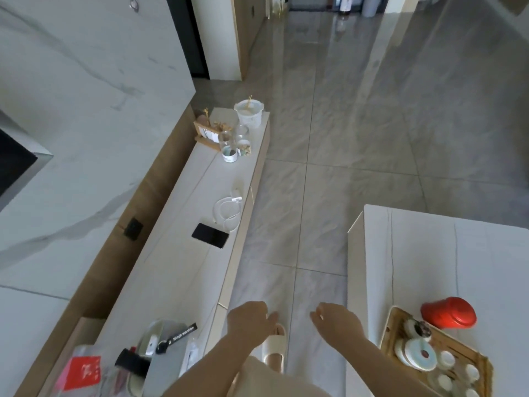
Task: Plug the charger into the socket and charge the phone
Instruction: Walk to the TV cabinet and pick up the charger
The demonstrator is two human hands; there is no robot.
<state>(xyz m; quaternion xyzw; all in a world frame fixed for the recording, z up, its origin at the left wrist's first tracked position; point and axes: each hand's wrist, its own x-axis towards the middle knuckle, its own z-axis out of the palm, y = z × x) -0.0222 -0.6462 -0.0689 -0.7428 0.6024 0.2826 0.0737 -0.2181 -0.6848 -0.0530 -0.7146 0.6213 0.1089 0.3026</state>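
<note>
Running along the marble wall, a long low white cabinet (177, 247) stretches away from the person, its top carrying everything the job needs. Across the grey tiled floor (357, 138) to the right stands a white table (429, 253) with a wooden tea tray (395, 319) and a red tin (448, 312) lying on its side just beside the tray. Both bare arms reach forward over the floor: the left hand (252, 318) hangs loosely curled with nothing in it, close to the cabinet's front edge, and the right hand (337, 318) is likewise empty, fingers bent but not closed on anything. Farther along the cabinet lies the black phone (210, 235), flat and screen-up, its long axis running crosswise to the cabinet's length, from the wall side towards the front edge. Just beyond it is the white charging cable (227, 213), coiled in a loose loop, with the white charger (237, 188) at its far end, near the front edge; which way its prongs face I cannot tell. The dark socket (133, 228) sits on the brown strip behind the cabinet, roughly level with the phone and apart from it.
</note>
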